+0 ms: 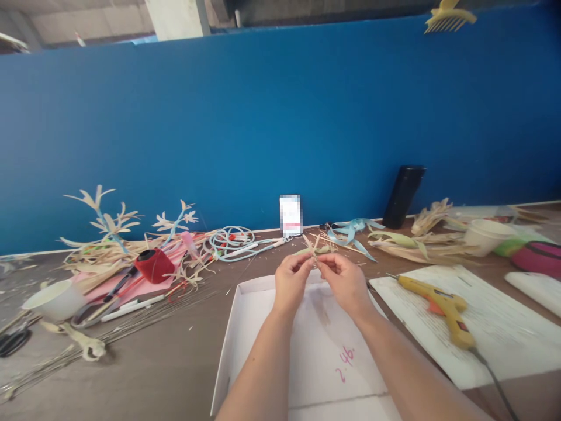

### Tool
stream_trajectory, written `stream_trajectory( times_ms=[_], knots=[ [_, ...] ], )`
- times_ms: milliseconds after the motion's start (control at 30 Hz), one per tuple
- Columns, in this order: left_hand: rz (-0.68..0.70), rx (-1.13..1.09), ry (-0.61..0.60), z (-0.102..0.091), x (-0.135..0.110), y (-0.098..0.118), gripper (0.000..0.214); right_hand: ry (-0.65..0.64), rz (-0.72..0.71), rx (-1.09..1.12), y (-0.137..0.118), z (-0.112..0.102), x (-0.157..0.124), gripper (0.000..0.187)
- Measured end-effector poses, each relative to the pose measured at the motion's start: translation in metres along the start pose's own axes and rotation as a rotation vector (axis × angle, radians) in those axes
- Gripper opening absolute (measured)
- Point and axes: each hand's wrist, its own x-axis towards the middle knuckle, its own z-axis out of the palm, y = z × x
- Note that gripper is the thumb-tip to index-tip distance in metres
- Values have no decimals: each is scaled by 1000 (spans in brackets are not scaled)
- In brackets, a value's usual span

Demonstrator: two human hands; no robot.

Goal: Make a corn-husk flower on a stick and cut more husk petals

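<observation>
My left hand point(293, 278) and my right hand point(342, 278) meet in front of me, fingertips close together. Both pinch a small pale dried-husk piece point(312, 245), whose thin pointed strips stick up above the fingers. Its lower part is hidden by the fingertips. Beneath the hands lies a shallow white cardboard box point(258, 333), with "2.46." written in pink on its bottom. A yellow glue gun point(451, 310) rests on a printed sheet point(504, 327) to the right of my right hand.
Husk flowers on blue stems point(111, 225), a red thread spool point(154, 266), pens, wires point(144, 327), a white cup point(55, 299) and scissors point(15, 339) lie left. A phone point(291, 215) leans on the blue partition point(263, 128). Right are blue ribbon point(353, 231), husks point(432, 245) and another cup point(488, 235).
</observation>
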Motion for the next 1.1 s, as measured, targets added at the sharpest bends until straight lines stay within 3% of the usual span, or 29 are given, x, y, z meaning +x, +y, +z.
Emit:
stream_trajectory(
  times_ms=[333,1100],
  knots=[
    [-164,-173,-22,-2,4,-3,35,-63,-8,1,0,1,-1,19],
    [-104,-126,2,-1,2,-1,32,-64,-14,14,5,4,-3,24]
  ],
)
